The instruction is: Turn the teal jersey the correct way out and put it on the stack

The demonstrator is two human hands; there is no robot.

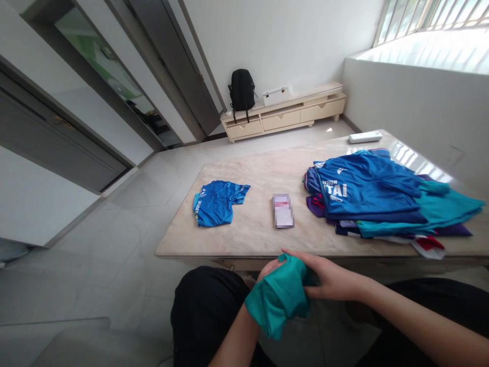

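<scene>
A teal garment (pixel 280 293), bunched up, is held between my two hands just in front of the table's near edge. My left hand (pixel 269 267) is mostly covered by it; the fabric drapes over the wrist and hides most of the fingers. From the right, my right hand (pixel 330 278) curls around the bundle, with fingers along its top and the thumb below. Beyond, on the table (pixel 260 176), lie a folded blue printed shirt (pixel 216 204) on the left and a phone-sized, blurred-out flat object (pixel 283 211) in the middle.
A heap of sports shirts, a blue one (pixel 370 188) on top, lies on the table's right side. Behind it is a white oblong case (pixel 365 136). A black backpack (pixel 242 89) stands on a low cabinet (pixel 282 120) by the wall. My knees flank my hands.
</scene>
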